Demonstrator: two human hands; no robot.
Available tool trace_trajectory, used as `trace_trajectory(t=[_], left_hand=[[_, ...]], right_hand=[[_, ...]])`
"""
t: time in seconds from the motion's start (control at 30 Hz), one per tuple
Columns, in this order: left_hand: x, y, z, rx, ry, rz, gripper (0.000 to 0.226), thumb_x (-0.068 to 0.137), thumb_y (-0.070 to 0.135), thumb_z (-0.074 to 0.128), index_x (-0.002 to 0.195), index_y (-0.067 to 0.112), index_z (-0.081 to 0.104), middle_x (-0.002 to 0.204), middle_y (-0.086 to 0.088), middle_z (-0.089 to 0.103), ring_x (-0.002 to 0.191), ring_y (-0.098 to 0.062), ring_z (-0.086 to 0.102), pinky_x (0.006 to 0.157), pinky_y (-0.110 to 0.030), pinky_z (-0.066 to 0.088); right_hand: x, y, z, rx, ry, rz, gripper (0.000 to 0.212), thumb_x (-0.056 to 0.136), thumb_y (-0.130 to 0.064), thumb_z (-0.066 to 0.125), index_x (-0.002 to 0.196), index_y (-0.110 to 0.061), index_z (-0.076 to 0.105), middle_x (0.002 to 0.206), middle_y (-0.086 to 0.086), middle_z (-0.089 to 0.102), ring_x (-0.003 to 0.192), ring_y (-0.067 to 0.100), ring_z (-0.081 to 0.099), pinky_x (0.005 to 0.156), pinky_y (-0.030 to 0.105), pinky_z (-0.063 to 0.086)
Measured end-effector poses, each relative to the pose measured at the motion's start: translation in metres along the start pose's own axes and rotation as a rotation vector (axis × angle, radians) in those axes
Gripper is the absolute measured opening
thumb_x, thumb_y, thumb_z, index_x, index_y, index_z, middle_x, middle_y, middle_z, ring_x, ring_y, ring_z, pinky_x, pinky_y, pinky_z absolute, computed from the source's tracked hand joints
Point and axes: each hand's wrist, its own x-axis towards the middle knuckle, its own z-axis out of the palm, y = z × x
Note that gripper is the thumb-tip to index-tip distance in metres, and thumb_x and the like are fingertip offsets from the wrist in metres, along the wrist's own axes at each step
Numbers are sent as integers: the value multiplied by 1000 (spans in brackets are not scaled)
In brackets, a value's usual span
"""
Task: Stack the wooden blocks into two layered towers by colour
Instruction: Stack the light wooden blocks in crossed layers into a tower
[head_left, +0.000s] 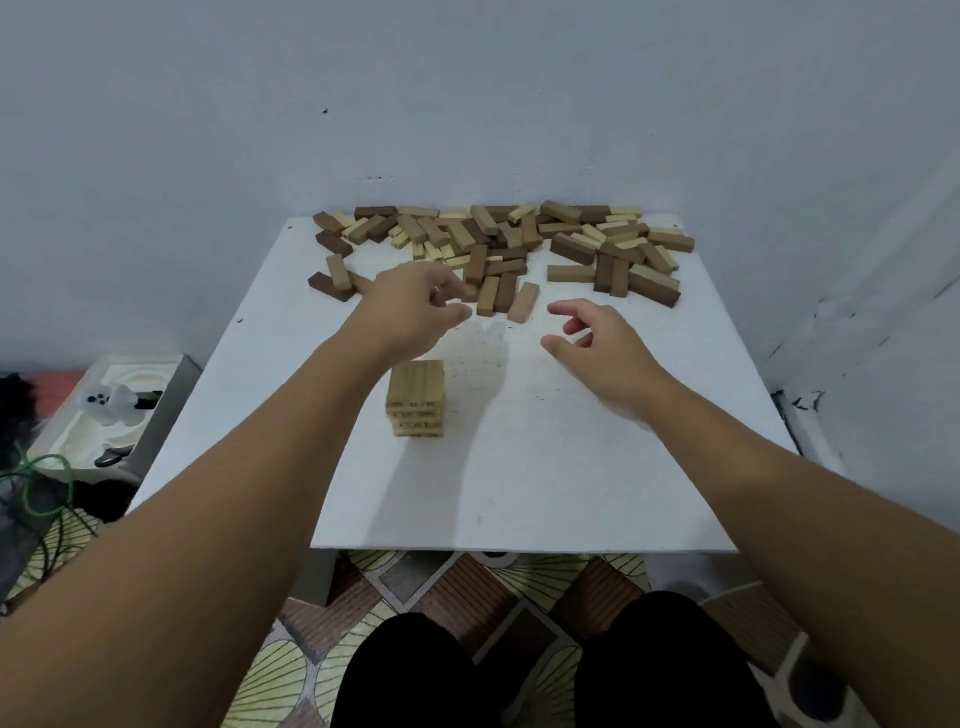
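White table (519, 467), block heap (498, 244) along its far edge, pale tower (416, 397) nearer the person than the heap. Both hands reach heapward: left hand (415, 306) loosely curled and empty, right hand (597, 338) spread and empty. Best picking pale blocks only, laid crosswise, gently.

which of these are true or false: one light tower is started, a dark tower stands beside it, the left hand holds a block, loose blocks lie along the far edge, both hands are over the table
1. One light tower is started: true.
2. A dark tower stands beside it: false; only the light one stands on the white table.
3. The left hand holds a block: false; its fingers are curled loosely, holding nothing visible.
4. The loose blocks lie along the far edge: true.
5. Both hands are over the table: true; the right hand is empty too.
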Motion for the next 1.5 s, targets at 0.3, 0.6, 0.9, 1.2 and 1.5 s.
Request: trace_trajectory(t=[0.3,0.6,0.9,1.2,1.5], left_hand=[[75,63,92,156,-80,89,36,100,38,65,134,27,64,113,-1,65,104,-20,62,85,-38,55],[130,88,178,258,-88,157,28,103,46,53,129,37,57,111,-7,49,115,-33,43,95,-49,45],[137,79,180,315,12,151,34,99,39,55,132,35,65,115,-7,45,116,-33,41,100,-47,45],[161,75,161,292,72,137,28,96,41,58,113,22,71,122,-10,52,123,-31,42,104,-44,42],[210,81,163,650,-29,143,36,107,40,40,134,35,63,145,-8,44,133,-37,35,114,-51,28]], right_hand=[[38,55,-55,-223,176,-12,40,98,-40,64,137,-34,61,117,-2,58,106,20,58,94,39,52],[70,101,-87,-453,191,75,54,100,-47,59,151,-38,47,147,4,41,132,32,35,110,42,36],[71,97,-75,-422,185,-38,42,95,-51,61,137,-46,60,132,-7,52,123,27,40,107,41,29],[87,89,-76,-286,73,-114,49,89,-76,54,129,-51,64,115,-18,58,123,9,39,110,38,20],[139,80,-89,-598,193,-11,33,106,-37,45,135,-40,61,142,-3,48,134,28,33,108,44,24]])
